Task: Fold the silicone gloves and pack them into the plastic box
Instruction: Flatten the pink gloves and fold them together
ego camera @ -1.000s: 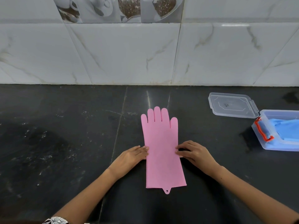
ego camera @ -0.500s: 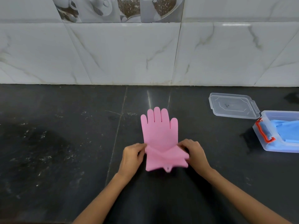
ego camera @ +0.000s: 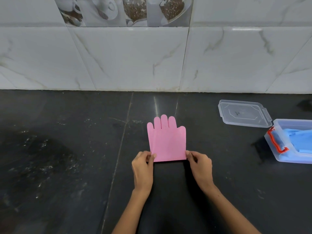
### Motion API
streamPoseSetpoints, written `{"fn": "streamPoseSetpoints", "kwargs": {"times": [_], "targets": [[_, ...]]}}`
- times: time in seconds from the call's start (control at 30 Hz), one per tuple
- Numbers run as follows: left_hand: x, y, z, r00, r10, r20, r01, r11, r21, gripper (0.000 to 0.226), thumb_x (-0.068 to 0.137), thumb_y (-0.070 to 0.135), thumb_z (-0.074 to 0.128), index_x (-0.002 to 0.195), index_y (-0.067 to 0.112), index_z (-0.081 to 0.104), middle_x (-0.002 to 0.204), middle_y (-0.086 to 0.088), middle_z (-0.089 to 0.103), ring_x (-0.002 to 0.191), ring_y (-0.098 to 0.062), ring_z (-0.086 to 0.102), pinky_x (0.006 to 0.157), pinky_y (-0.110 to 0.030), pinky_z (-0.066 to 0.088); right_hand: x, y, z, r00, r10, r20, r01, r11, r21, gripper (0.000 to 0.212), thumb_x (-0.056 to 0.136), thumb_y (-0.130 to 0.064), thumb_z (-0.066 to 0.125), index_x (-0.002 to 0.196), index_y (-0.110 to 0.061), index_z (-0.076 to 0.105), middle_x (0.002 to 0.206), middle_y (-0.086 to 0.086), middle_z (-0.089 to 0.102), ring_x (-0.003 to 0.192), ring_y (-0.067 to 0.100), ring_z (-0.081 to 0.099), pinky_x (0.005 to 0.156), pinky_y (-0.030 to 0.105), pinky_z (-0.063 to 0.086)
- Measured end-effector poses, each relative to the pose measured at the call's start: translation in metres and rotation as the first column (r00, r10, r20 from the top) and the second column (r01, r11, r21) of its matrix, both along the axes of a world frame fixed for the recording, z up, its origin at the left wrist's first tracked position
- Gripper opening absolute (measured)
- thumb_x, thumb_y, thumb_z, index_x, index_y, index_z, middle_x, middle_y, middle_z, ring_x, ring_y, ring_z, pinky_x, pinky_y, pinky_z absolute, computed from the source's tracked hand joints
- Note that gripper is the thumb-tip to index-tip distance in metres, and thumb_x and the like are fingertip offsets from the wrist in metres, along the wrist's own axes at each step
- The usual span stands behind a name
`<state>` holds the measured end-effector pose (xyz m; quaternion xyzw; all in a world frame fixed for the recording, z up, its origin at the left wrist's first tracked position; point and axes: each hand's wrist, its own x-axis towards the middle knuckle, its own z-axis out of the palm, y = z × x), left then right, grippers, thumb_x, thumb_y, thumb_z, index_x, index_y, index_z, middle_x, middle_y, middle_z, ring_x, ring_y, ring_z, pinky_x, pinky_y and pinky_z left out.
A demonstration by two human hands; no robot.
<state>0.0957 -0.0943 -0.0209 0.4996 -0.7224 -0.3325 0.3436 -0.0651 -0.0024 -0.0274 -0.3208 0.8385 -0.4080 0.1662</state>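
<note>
Two bare hands pinch the near corners of a pink silicone glove (ego camera: 167, 142) that lies folded in half on the dark stone surface (ego camera: 67, 157). The left hand (ego camera: 143, 168) closes thumb and fingers on the near left corner at the fold, and the right hand (ego camera: 200, 164) closes the same way on the near right corner, so each grip is shut on the glove. Between the two grips runs the straight folded edge; away from them the glove's fingers point toward the marble-tiled wall (ego camera: 135, 61), flat and together, with the doubled layer covering the palm.

Well off to the right of the right hand's grip stands a clear plastic box (ego camera: 271, 141) with a red latch handle (ego camera: 275, 142) on its near end. A blue glove (ego camera: 298, 141) lies inside it. Just beyond the box, toward the wall, its clear lid (ego camera: 244, 114) rests flat on the surface, close to the box's far corner; whether they touch cannot be told. Both forearms reach in from the near edge, converging on the pink glove.
</note>
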Motion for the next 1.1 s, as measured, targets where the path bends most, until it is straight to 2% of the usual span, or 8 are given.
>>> {"fn": "streamPoseSetpoints", "kwargs": {"times": [0.33, 0.43, 0.53, 0.63, 0.73, 0.83, 0.93, 1.1], "targets": [[-0.013, -0.008, 0.006, 0.949, 0.078, 0.307, -0.049, 0.994, -0.102, 0.026, 0.091, 0.020, 0.062, 0.068, 0.009, 0.056, 0.060, -0.004, 0.056, 0.050, -0.019, 0.052, 0.058, -0.038, 0.047, 0.011, -0.014, 0.008, 0.922, -0.032, -0.385, 0.069, 0.994, 0.082, 0.024, 0.083, -0.026, 0.069, 0.104, -0.016, 0.064, 0.100, 0.000, 0.061, 0.089, 0.015, 0.058, 0.060, 0.029, 0.051], [-0.014, -0.010, 0.007, 0.912, 0.067, 0.404, -0.025, 0.994, -0.108, 0.027, 0.093, 0.021, 0.059, 0.069, 0.007, 0.057, 0.060, -0.006, 0.059, 0.052, -0.022, 0.054, 0.065, -0.040, 0.047, 0.019, -0.032, 0.010, 0.849, 0.157, -0.504, -0.140, 0.987, 0.073, 0.037, 0.088, -0.016, 0.059, 0.125, -0.016, 0.053, 0.133, 0.006, 0.051, 0.119, 0.025, 0.051, 0.087, 0.039, 0.052], [-0.015, -0.014, 0.008, 0.888, 0.045, 0.457, 0.002, 0.995, -0.101, 0.025, 0.092, 0.023, 0.059, 0.072, 0.009, 0.057, 0.062, -0.005, 0.061, 0.054, -0.021, 0.055, 0.067, -0.036, 0.045, 0.014, -0.054, 0.004, 0.664, 0.494, -0.562, -0.378, 0.869, 0.318, 0.046, 0.098, -0.024, 0.039, 0.143, -0.016, 0.033, 0.156, 0.010, 0.023, 0.144, 0.029, 0.020, 0.117, 0.043, 0.020], [-0.017, -0.020, 0.009, 0.884, 0.094, 0.458, 0.003, 0.978, -0.206, 0.013, 0.084, 0.020, 0.068, 0.089, 0.011, 0.059, 0.076, -0.005, 0.066, 0.069, -0.022, 0.058, 0.069, -0.035, 0.044, 0.003, -0.063, -0.010, 0.640, 0.598, -0.483, -0.392, 0.794, 0.465, 0.052, 0.102, -0.035, 0.020, 0.150, -0.019, 0.008, 0.159, 0.003, -0.003, 0.147, 0.020, -0.005, 0.119, 0.036, -0.002], [-0.027, -0.027, 0.006, 0.883, -0.004, 0.470, 0.229, 0.877, -0.423, 0.039, 0.080, 0.010, 0.068, 0.118, 0.010, 0.060, 0.122, -0.010, 0.063, 0.112, -0.028, 0.059, 0.092, -0.044, 0.048, 0.000, -0.063, -0.019, 0.639, 0.601, -0.481, -0.402, 0.794, 0.457, 0.051, 0.101, -0.035, 0.018, 0.150, -0.020, 0.011, 0.159, 0.001, -0.001, 0.147, 0.020, -0.003, 0.118, 0.034, -0.005], [-0.033, -0.041, 0.000, 0.675, -0.179, 0.716, 0.572, 0.740, -0.354, 0.048, 0.091, 0.017, 0.051, 0.139, 0.013, 0.045, 0.150, -0.005, 0.039, 0.142, -0.022, 0.028, 0.118, -0.047, 0.013, -0.002, -0.064, -0.019, 0.616, 0.621, -0.485, -0.419, 0.780, 0.466, 0.052, 0.101, -0.036, 0.015, 0.150, -0.020, 0.009, 0.159, 0.000, -0.002, 0.146, 0.016, -0.007, 0.118, 0.032, -0.007], [-0.025, -0.058, -0.012, 0.586, -0.289, 0.757, 0.590, 0.792, -0.154, 0.052, 0.100, 0.018, 0.027, 0.150, 0.017, 0.015, 0.159, 0.001, 0.009, 0.147, -0.014, 0.002, 0.118, -0.038, -0.007, -0.005, -0.058, -0.013, 0.621, 0.634, -0.461, -0.462, 0.771, 0.438, 0.053, 0.101, -0.040, 0.020, 0.149, -0.019, 0.012, 0.157, -0.002, -0.001, 0.147, 0.015, -0.003, 0.118, 0.031, -0.007], [-0.021, -0.065, -0.014, 0.606, -0.346, 0.716, 0.597, 0.792, -0.123, 0.052, 0.100, 0.017, 0.026, 0.150, 0.022, 0.013, 0.159, 0.006, 0.009, 0.147, -0.009, 0.004, 0.119, -0.033, -0.004, 0.000, -0.028, -0.009, 0.503, 0.606, -0.616, -0.518, 0.782, 0.347, 0.046, 0.090, -0.045, 0.052, 0.129, -0.019, 0.056, 0.137, -0.003, 0.054, 0.131, 0.016, 0.047, 0.109, 0.046, 0.034]]}}
